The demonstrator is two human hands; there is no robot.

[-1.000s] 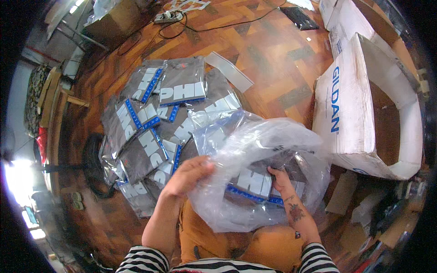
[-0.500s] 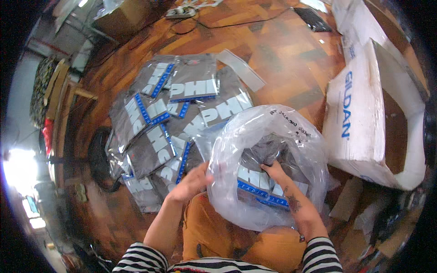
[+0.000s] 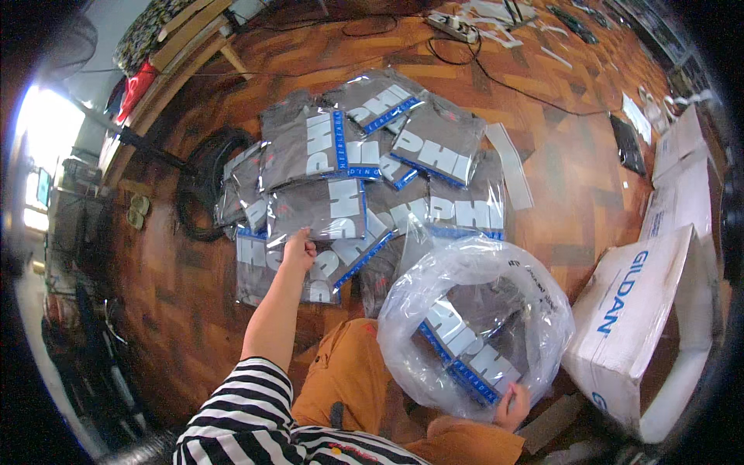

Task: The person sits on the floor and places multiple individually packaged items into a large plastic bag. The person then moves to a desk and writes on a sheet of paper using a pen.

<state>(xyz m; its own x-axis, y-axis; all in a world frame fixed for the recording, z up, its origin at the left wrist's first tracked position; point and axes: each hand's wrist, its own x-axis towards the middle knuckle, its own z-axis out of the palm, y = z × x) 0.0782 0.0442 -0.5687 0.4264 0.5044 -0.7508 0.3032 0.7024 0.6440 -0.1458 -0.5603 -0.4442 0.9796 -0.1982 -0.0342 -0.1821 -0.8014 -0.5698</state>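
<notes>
My left hand [image 3: 301, 249] reaches over the floor pile, its fingers closed on the near edge of a grey folded shirt [image 3: 310, 215] in clear plastic with white lettering and a blue strip. More packed shirts [image 3: 438, 143] of the same kind lie overlapping beyond and around it. In front of my right knee stands a big clear plastic bag [image 3: 404, 298], its mouth rolled open. Packed shirts [image 3: 469, 341] lie inside it, lettering upward. At the bag's near right rim, my right hand [image 3: 511, 404] is closed on the plastic, its fingers partly hidden.
A white cardboard box [image 3: 620, 318] stands open at the right. Left of the pile lies a black tyre-like ring [image 3: 203, 186]. A wooden bench [image 3: 174, 74] runs along the far left. A power strip [image 3: 453, 27] and its dark cable cross the wooden floor at the back.
The view has turned left. My left hand has gone from beside the bag to a shirt on the pile. Out of the bag's inside, my right hand has moved to its near rim.
</notes>
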